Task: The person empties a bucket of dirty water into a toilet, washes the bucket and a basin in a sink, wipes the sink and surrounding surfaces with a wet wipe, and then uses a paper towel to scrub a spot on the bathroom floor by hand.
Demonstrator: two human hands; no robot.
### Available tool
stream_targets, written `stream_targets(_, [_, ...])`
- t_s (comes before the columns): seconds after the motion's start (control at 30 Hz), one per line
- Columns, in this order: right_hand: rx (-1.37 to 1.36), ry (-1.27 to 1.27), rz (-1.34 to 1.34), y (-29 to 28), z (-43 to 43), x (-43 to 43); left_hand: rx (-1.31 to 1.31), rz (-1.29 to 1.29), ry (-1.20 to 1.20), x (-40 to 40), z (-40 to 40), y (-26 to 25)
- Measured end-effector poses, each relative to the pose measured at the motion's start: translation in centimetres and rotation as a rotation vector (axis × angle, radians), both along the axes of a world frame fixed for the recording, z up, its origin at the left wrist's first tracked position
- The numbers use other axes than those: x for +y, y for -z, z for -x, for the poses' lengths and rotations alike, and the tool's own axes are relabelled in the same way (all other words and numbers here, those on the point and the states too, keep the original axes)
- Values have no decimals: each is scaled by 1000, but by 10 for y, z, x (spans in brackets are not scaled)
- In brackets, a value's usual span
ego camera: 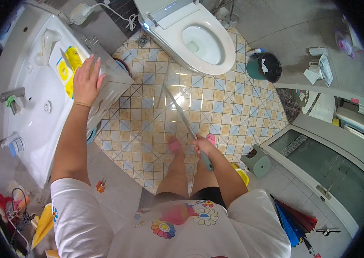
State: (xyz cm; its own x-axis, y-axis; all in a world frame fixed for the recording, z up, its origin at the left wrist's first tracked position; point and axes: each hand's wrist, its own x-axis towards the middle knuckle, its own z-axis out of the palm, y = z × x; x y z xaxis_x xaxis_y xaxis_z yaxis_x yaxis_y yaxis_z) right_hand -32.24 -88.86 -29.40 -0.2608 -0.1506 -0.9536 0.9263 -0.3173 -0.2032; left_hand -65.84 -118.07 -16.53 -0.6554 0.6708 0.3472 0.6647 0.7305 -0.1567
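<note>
My right hand [204, 145] is closed round the grey handle of a long floor squeegee or wiper [182, 113], whose far end rests on the tiled floor [194, 96]. Its head is thin and hard to make out against the tiles. At the washbasin's edge [62, 119], my left hand [86, 77] lies palm down with fingers spread, touching a yellow and white soft packet [69, 66]. Whether the fingers grip the packet cannot be told. Beside the packet on the basin is a whitish translucent object [47, 45].
Ahead stands a toilet [203, 45] with its lid raised. To its right is a green bin [259, 68] with a black liner. A grey-green stool [257, 161] and yellow basin [240, 175] stand near the glazed door [324, 161]. Folded umbrellas [293, 222] lie lower right.
</note>
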Motion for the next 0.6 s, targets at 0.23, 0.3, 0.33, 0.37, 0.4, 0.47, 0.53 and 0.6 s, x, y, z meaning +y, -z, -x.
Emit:
stream_targets(0.23, [-31,63,-94,-5,-111,27,62,51,26,1,-1,-1])
stream_targets(0.3, [-55,162,-98,-26,-135,45,74,68,37,2,-1,-1])
stream_targets(0.33, [-74,155,-112,-37,-143,54,79,78,37,4,-1,-1])
stream_targets(0.37, [-92,148,-125,-45,-148,60,85,89,35,5,-2,-1])
stream_targets(0.4, [-53,92,-150,-53,-153,61,86,111,21,5,-2,-1])
stream_targets(0.47, [29,-15,-195,-61,-158,60,123,143,2,9,-7,0])
stream_targets(0.53, [213,-330,-298,-14,-174,57,154,154,-25,15,-8,0])
stream_targets(0.6, [210,-211,-151,9,-157,45,212,155,-162,15,-18,4])
